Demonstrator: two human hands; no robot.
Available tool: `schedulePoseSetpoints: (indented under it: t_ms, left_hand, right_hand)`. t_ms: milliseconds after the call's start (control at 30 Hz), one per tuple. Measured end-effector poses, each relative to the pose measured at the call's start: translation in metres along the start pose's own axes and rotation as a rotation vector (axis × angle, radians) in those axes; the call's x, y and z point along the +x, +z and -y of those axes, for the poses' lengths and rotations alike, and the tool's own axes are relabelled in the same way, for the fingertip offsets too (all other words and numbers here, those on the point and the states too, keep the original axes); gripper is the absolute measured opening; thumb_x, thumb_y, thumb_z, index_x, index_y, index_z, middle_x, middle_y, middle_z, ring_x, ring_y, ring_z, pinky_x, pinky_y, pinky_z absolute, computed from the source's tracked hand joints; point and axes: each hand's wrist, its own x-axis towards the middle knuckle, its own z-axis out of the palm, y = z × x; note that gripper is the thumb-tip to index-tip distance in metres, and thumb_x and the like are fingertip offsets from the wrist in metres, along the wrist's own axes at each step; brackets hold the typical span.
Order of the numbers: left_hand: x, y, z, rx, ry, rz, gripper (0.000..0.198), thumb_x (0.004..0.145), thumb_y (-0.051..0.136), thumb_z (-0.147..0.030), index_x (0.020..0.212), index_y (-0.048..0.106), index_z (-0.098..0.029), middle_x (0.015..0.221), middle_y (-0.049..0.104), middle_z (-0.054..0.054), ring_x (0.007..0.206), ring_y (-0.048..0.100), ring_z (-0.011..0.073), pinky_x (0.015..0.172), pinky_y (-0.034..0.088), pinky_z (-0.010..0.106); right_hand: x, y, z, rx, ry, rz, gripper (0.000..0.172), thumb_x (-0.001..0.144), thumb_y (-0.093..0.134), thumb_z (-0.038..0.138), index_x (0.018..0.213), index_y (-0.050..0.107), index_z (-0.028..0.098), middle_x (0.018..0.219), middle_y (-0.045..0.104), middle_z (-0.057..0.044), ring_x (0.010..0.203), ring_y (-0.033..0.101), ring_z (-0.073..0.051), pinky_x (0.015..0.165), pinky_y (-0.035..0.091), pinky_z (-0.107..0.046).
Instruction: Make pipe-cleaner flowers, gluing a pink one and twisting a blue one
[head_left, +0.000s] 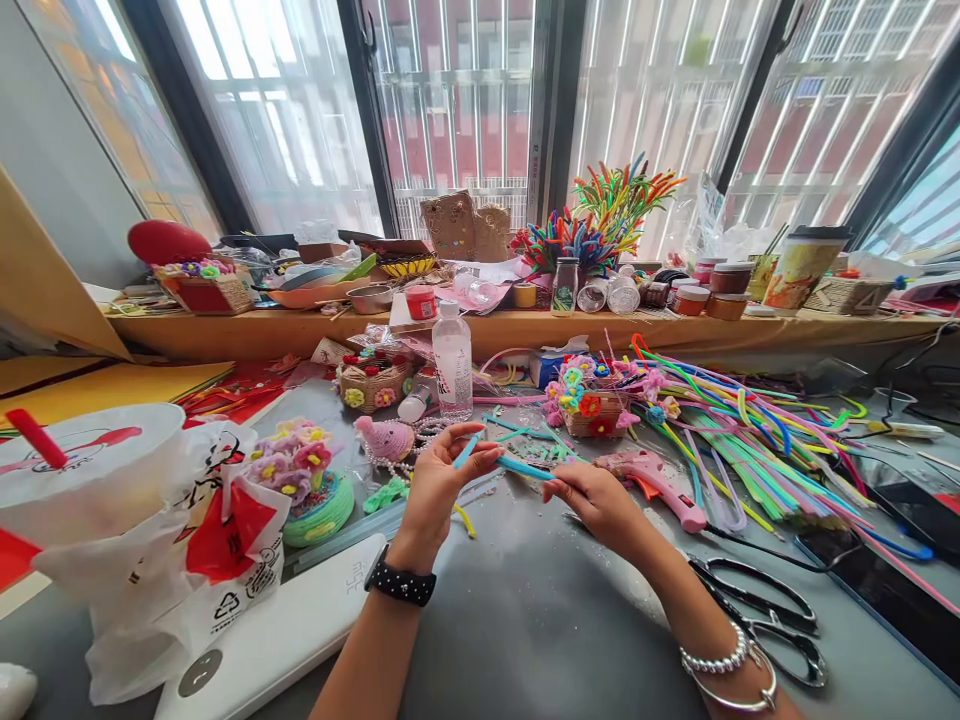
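Note:
Over the grey table, my left hand pinches one end of a light blue pipe cleaner between thumb and fingers. My right hand pinches the other end, so the blue piece is bent between both hands. A black studded watch band sits on my left wrist, and silver bracelets on my right. A pink glue gun lies just right of my right hand. A pink crocheted piece lies left of my left hand.
A heap of coloured pipe cleaners spreads to the right. Black scissors and a phone lie at right front. A water bottle, small flower baskets and a white plastic bag stand around. The windowsill is crowded with jars.

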Motion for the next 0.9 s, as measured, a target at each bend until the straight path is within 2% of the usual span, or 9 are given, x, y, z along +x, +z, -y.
schedulePoseSetpoints:
  t_ms: [100, 233, 367, 500, 600, 733, 900]
  left_hand:
    - [-0.0005, 0.0007, -0.0005, -0.022, -0.011, 0.007, 0.039, 0.051, 0.072, -0.017, 0.086, 0.053, -0.015, 0.069, 0.066, 0.001, 0.068, 0.063, 0.0144, 0.066, 0.050, 0.024]
    - [-0.0002, 0.0023, 0.0020, -0.081, 0.069, 0.028, 0.030, 0.057, 0.068, -0.019, 0.083, 0.055, -0.014, 0.073, 0.066, 0.003, 0.074, 0.063, 0.0141, 0.071, 0.049, 0.024]
    - [0.0018, -0.0004, 0.0042, -0.160, 0.129, -0.032, 0.019, 0.064, 0.064, -0.022, 0.080, 0.055, -0.014, 0.075, 0.067, 0.002, 0.074, 0.062, 0.0118, 0.074, 0.047, 0.023]
    - [0.0021, -0.0019, 0.0039, -0.146, 0.199, -0.056, 0.019, 0.067, 0.061, -0.025, 0.080, 0.054, -0.014, 0.075, 0.066, 0.003, 0.076, 0.062, 0.0135, 0.074, 0.047, 0.026]
    - [0.0009, 0.0002, 0.0034, -0.042, 0.246, -0.034, 0.023, 0.064, 0.064, -0.024, 0.083, 0.055, -0.016, 0.079, 0.064, 0.002, 0.075, 0.060, 0.0121, 0.065, 0.047, 0.021]
    - [-0.0007, 0.0028, 0.0040, 0.087, 0.265, 0.041, 0.027, 0.061, 0.065, -0.022, 0.086, 0.055, -0.018, 0.080, 0.063, 0.000, 0.062, 0.056, 0.0081, 0.050, 0.043, 0.016]
    - [-0.0024, 0.0038, 0.0054, 0.096, 0.253, 0.113, 0.026, 0.063, 0.064, -0.021, 0.087, 0.054, -0.017, 0.071, 0.062, 0.000, 0.059, 0.055, 0.0090, 0.053, 0.045, 0.019]
  right_hand:
    - [0.0002, -0.0011, 0.0009, 0.092, 0.005, 0.023, 0.037, 0.084, 0.035, 0.037, 0.067, 0.060, 0.017, 0.060, 0.055, 0.001, 0.058, 0.047, -0.011, 0.054, 0.032, -0.020]
    - [0.0004, -0.0010, 0.0025, 0.136, 0.045, 0.021, 0.038, 0.084, 0.034, 0.039, 0.069, 0.061, 0.016, 0.054, 0.050, 0.002, 0.053, 0.043, -0.011, 0.051, 0.030, -0.020]
    - [0.0002, 0.0000, 0.0043, 0.157, 0.052, 0.014, 0.038, 0.084, 0.034, 0.040, 0.069, 0.061, 0.017, 0.054, 0.048, 0.002, 0.053, 0.043, -0.011, 0.052, 0.031, -0.020]
    - [-0.0001, 0.0005, 0.0043, 0.163, 0.052, -0.022, 0.039, 0.083, 0.034, 0.040, 0.070, 0.063, 0.017, 0.054, 0.049, 0.002, 0.053, 0.043, -0.011, 0.051, 0.031, -0.021]
    - [0.0001, 0.0006, 0.0047, 0.164, 0.063, -0.061, 0.040, 0.084, 0.033, 0.040, 0.072, 0.063, 0.017, 0.058, 0.053, 0.001, 0.055, 0.045, -0.012, 0.052, 0.032, -0.021]
    - [0.0001, 0.0015, 0.0077, 0.178, 0.052, -0.049, 0.037, 0.084, 0.035, 0.038, 0.072, 0.063, 0.017, 0.060, 0.055, 0.000, 0.058, 0.048, -0.012, 0.055, 0.033, -0.021]
    - [-0.0009, 0.0020, 0.0091, 0.180, -0.003, 0.050, 0.035, 0.084, 0.036, 0.038, 0.076, 0.063, 0.017, 0.063, 0.055, 0.001, 0.060, 0.049, -0.012, 0.055, 0.034, -0.020]
